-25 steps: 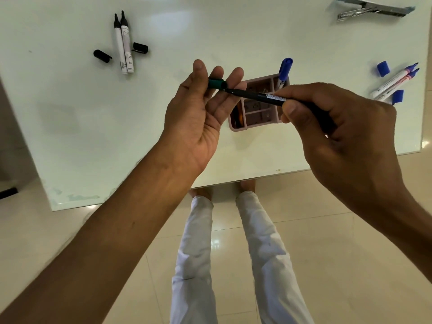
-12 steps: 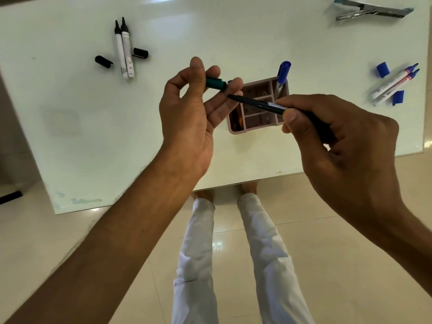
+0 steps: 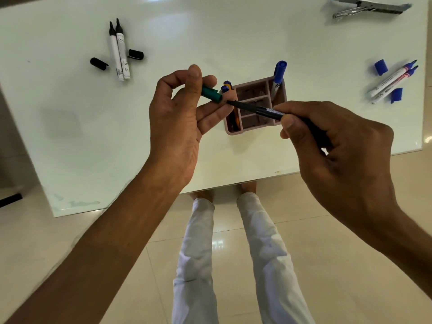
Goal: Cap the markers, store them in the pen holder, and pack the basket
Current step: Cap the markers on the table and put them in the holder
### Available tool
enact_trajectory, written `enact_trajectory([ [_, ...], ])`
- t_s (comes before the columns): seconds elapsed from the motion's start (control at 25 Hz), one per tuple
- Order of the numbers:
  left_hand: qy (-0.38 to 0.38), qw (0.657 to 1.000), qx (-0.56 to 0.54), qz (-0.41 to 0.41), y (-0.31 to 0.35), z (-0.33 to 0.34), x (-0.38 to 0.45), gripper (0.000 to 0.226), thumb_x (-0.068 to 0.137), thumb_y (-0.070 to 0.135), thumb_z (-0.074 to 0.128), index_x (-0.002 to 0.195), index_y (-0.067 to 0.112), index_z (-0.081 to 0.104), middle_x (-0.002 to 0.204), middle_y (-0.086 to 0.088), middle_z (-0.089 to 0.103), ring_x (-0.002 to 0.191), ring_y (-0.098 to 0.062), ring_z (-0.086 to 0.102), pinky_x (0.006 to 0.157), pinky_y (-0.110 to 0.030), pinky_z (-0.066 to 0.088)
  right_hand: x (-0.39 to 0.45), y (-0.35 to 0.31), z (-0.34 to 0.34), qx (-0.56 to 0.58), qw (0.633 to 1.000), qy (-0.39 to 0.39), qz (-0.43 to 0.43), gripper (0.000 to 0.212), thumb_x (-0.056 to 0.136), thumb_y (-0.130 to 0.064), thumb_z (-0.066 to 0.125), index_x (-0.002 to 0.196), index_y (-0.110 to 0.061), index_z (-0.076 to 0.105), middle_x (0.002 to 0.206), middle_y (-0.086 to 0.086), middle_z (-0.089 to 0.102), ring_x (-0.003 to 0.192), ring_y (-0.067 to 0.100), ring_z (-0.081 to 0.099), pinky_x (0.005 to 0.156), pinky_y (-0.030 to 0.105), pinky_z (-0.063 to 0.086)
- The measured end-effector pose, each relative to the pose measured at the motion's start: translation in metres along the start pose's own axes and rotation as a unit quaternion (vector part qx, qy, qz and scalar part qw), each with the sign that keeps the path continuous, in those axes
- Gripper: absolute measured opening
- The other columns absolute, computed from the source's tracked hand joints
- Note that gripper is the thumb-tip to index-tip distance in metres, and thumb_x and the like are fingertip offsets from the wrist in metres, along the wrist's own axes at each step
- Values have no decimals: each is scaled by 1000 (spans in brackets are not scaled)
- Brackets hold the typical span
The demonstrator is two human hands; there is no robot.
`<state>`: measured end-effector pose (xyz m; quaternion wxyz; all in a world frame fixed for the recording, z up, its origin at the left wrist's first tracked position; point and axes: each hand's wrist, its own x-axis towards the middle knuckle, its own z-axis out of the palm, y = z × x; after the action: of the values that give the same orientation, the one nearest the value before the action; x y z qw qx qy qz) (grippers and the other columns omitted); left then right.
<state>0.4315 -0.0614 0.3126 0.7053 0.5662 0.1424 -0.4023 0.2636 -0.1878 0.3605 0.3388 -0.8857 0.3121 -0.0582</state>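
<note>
Worktop (image 3: 233, 38) is carrying the pink pen holder (image 3: 279, 126). Right hand (image 3: 339, 146) is gripping a black pen (image 3: 257, 109) above it, tip nearly touching the green cap (image 3: 211, 93) that the left hand (image 3: 180, 118) is pinching with curled fingers.

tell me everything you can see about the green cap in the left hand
The green cap is a short, dark green tube that looks like plastic, open end facing right and slightly down. The left hand pinches it between thumb and fingers above the table. The black pen tip sits just at its opening, not yet inside.
</note>
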Motion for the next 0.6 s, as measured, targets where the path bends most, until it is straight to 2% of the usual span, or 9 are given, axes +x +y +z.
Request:
enact_trajectory([
  [0.12,-7,1000,-9,-9,-4,2,-1,9,109,18,59,114,11,58,95,-5,81,92,-37,82,78,-39,67,0,1,0,6,1000,-7,3,25,108,-27,60,125,-16,73,98,-9,69,79,15,67,72,31,59],
  [0.4,-11,996,-80,-43,-6,8,-5,13,108,19,59,116,9,57,92,-6,81,90,-32,83,76,-34,66,1,0,1,13,1000,8,10,24,109,-25,60,124,-14,74,96,-7,71,77,13,64,72,19,52],
  [0.6,-29,998,-51,-21,-12,14,-9,23,108,16,59,128,10,48,94,-9,82,88,-34,83,75,-37,67,3,-7,5,3,1000,1,-15,21,107,-18,62,123,-10,74,97,-13,62,76,11,61,70,20,52],
])
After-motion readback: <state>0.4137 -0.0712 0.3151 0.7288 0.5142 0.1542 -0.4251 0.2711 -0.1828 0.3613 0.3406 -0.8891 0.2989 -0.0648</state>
